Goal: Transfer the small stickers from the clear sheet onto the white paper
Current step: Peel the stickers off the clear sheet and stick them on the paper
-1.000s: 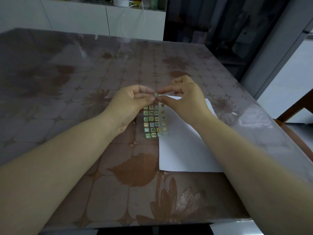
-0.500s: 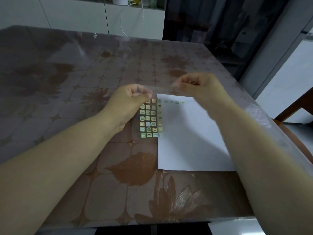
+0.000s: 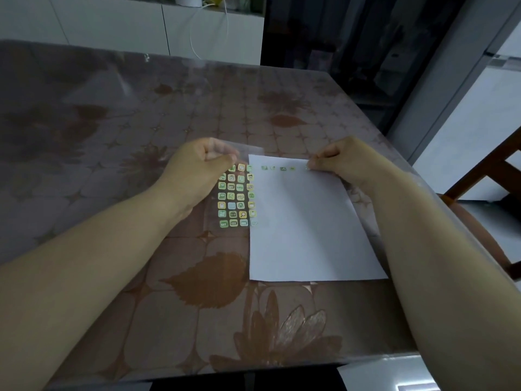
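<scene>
Head view: so the big change is the right hand [image 3: 346,162]. A second ago both hands were bunched together over the top of the clear sheet [image 3: 236,196], picking one off. Half a second ago the right hand was a blur swinging out toward the tabletop's right edge. Now it's parked at the far edge of the white paper [image 3: 304,227], thumb and forefinger pinched tight on what looks like a pale little sticker [image 3: 308,168], right down at the paper surface. I can't tell if it's actually stuck yet or just touching.

The left hand [image 3: 197,167] hasn't really budged. Its grip is the same as before, fingers curled and pinching the top edge of the clear sheet, which is lifted a bit off the tabletop [image 3: 141,277] there.

The paper lies flat toward the right edge of the tabletop. The sheet sits just beside its left edge, maybe overlapping it slightly. Four placed stickers [image 3: 277,167] already run along the paper's far edge, and the new one lands at the right-hand end of that row, so my read is this is number five going down. The sheet still has a load of small stickers [image 3: 232,206] left, so it's early days.
</scene>
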The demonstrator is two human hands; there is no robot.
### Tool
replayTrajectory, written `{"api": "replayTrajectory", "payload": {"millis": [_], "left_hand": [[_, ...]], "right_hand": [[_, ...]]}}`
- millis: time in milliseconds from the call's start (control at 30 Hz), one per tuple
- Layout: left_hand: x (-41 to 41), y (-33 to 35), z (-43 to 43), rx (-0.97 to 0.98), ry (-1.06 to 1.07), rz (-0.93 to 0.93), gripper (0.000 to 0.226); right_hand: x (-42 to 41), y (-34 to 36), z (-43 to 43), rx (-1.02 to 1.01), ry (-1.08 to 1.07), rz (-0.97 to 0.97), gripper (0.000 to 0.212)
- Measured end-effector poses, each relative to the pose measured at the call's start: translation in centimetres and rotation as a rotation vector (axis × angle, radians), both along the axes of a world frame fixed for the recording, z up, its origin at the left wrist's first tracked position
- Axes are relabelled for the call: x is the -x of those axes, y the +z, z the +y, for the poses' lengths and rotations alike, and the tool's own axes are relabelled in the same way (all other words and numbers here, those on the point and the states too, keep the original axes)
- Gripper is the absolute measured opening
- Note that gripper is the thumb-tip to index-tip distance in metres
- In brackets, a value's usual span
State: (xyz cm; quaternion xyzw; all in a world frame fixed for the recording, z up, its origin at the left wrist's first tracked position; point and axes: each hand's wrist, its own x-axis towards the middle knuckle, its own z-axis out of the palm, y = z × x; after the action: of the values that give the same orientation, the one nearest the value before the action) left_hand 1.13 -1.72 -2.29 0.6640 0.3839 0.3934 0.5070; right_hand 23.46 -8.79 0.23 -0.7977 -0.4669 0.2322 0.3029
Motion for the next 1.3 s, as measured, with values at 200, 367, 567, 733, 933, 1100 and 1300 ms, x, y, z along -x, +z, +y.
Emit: {"api": "replayTrajectory", "payload": {"millis": [200, 367, 567, 733, 933, 1100, 1300], "left_hand": [[0.0, 0.0, 0.0, -0.008, -0.003, 0.034, 0.008], [0.0, -0.1, 0.0, -0.006, 0.001, 0.037, 0.01], [0.0, -0.1, 0.1, -0.007, 0.006, 0.043, 0.012], [0.0, -0.1, 0.0, 0.002, 0.0, 0.041, 0.011], [0.0, -0.1, 0.0, 0.009, 0.001, 0.048, 0.011], [0.1, 0.1, 0.0, 0.013, -0.003, 0.044, 0.011], [0.1, 0.2, -0.1, 0.009, -0.013, 0.045, 0.013]], "right_hand": [[0.7, -0.1, 0.6, 0.006, 0.01, -0.02, 0.013], [0.9, -0.1, 0.8, -0.012, -0.033, 0.004, 0.018], [1.4, -0.1, 1.1, -0.05, -0.103, 0.037, 0.025], [1.5, -0.1, 1.3, -0.037, -0.13, 0.038, 0.022], [1.6, -0.2, 1.5, -0.035, -0.135, 0.029, 0.022], [1.6, -0.8, 1.5, -0.047, -0.119, -0.023, 0.017], [1.6, -1.0, 1.8, -0.031, -0.095, -0.084, 0.025]]}}
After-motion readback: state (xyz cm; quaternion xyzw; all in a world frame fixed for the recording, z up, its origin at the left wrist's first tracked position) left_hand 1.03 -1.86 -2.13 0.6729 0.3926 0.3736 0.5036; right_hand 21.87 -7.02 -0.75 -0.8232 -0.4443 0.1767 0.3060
